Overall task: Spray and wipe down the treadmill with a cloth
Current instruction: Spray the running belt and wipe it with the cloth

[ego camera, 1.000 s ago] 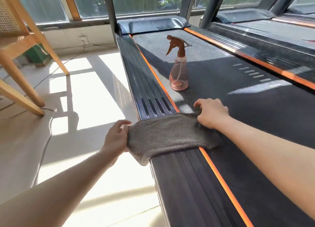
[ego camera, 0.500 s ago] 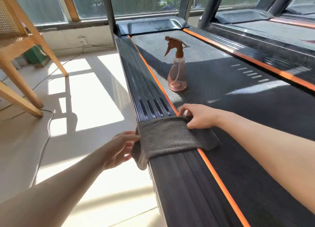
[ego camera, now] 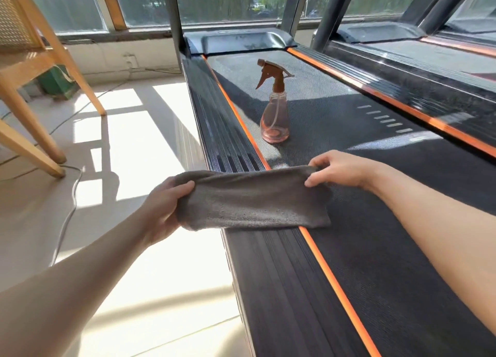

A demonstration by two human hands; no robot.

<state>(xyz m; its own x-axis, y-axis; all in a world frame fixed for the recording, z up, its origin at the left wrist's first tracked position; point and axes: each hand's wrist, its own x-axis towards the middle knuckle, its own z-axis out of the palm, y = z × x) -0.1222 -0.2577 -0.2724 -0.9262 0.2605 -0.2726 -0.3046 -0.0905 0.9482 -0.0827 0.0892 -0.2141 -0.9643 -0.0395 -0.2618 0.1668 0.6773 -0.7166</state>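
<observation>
Across the treadmill (ego camera: 402, 289), over its left rail (ego camera: 281, 289), the cloth (ego camera: 252, 201) is stretching, its far edge lifting (half a second ago it was draping flat). The left hand (ego camera: 163, 209) is gripping its outer end, thumb on top, no longer open beside it; the right hand (ego camera: 341, 172) is pinching the far corner. The bottle (ego camera: 275, 115) is standing upright on the belt (ego camera: 335, 131) beyond.

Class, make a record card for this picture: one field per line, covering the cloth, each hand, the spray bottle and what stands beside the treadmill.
Cloth: grey, stretched across the treadmill's left side rail
Left hand: grips the cloth's outer end, over the floor
Right hand: pinches the other end, over the belt
Spray bottle: upright on the belt, beyond the cloth, untouched
Beside the treadmill: wooden chair, cable on the floor
</observation>
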